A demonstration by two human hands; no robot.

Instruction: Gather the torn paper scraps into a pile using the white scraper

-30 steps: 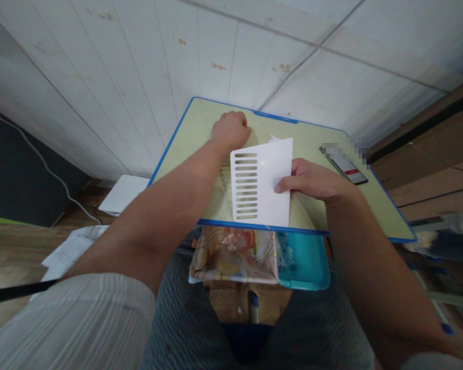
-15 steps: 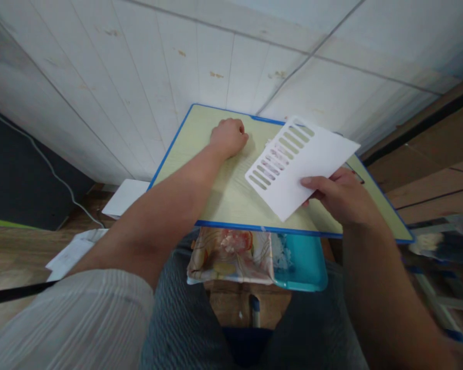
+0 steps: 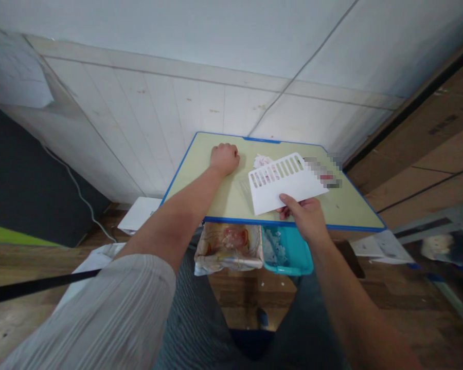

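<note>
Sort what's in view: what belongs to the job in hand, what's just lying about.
Likely job things:
white slotted card, in the right hand
table, under the left hand
pale scraps beyond the card
turquoise tub and patterned box, below the near edge

Probably lying about:
pixelated thing on the table
white box at left
wall cable

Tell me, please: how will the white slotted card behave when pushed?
The white slotted card looks thin, so it is probably light. It appears flat though the right hand grips only one edge, suggesting stiffness. Bending seems likeliest along the cut-out slots.
</note>
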